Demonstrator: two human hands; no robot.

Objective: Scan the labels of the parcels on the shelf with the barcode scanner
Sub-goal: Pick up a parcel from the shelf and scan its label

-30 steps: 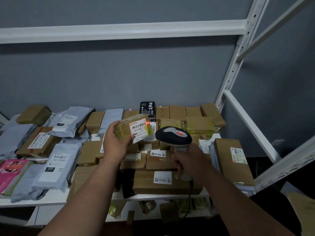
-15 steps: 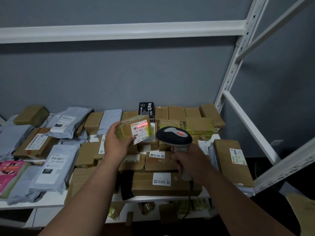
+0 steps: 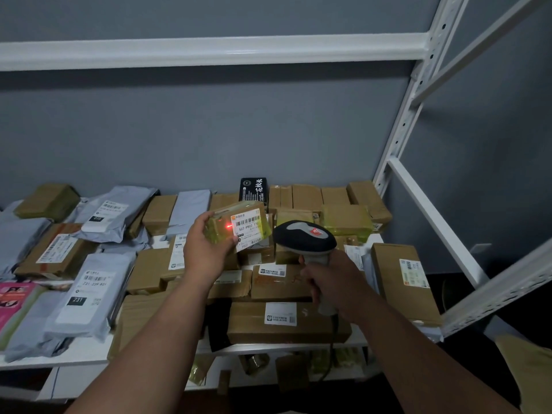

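Fingers (image 3: 222, 245) of left hand (image 3: 206, 253) curled round taped parcel (image 3: 236, 224) lifted above shelf (image 3: 77, 355), right hand (image 3: 331, 280) gripping scanner (image 3: 304, 237) (red dot left of label (image 3: 249, 227)); mid-scan, next probably nudging beam onto barcode.

Left hand (image 3: 206, 252) grips a small taped parcel (image 3: 239, 225) raised above the shelf (image 3: 77, 355), white label (image 3: 249, 228) facing up. A red dot lies beside the barcode. Right hand (image 3: 334, 282) grips the barcode scanner (image 3: 304, 239) by its handle, head near the parcel. Boxes and grey mailers crowd the shelf.
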